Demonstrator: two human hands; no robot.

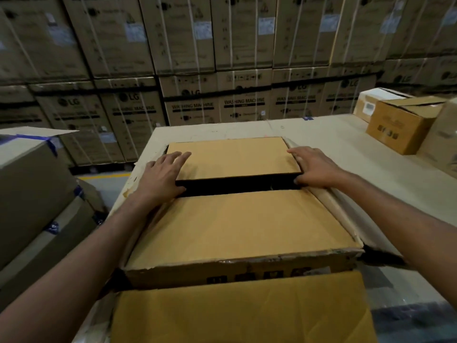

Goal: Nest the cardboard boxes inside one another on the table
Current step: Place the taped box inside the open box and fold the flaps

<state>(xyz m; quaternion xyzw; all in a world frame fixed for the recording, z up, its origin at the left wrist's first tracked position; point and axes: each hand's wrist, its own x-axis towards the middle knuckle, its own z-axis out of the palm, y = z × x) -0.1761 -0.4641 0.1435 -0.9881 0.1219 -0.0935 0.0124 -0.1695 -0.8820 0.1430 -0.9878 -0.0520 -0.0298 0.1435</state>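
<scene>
The cardboard box (237,224) sits mid-table (346,144), apparently nested in a larger carton whose outer flap (242,308) hangs open at 6 o'clock. The left hand (163,174) and right hand (314,167) spread their fingers atop its far flap (232,157), thumbs hooked under the free edge. The board is probably light and stiff, and creases easily; flap corners give the best hold. A small box (403,125) crowds 2 o'clock and stacked boxes (32,194) crowd 9; bare tabletop remains toward 1.

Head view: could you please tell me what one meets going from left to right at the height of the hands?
Taped cardboard boxes → left hand → far flap of the open box → right hand → small brown box at the right.
</scene>
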